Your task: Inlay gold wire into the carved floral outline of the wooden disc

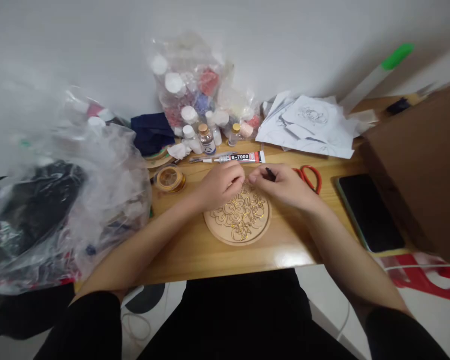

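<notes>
A round wooden board with a raised pattern of curled golden wire lies at the middle of the table. Over its far edge my left hand is closed in a pinch; whatever its fingertips hold is too small to make out. Close beside it, my right hand is curled around a thin black tool, of which only a short dark end shows. Just behind both hands lies a B-7000 glue tube. Red-handled scissors lie partly hidden behind my right hand.
A spool of golden wire sits left of the board. Small bottles and filled plastic bags stand along the wall. Drawn papers lie at the back right. A phone and cardboard box flank the right; a large plastic bag crowds the left.
</notes>
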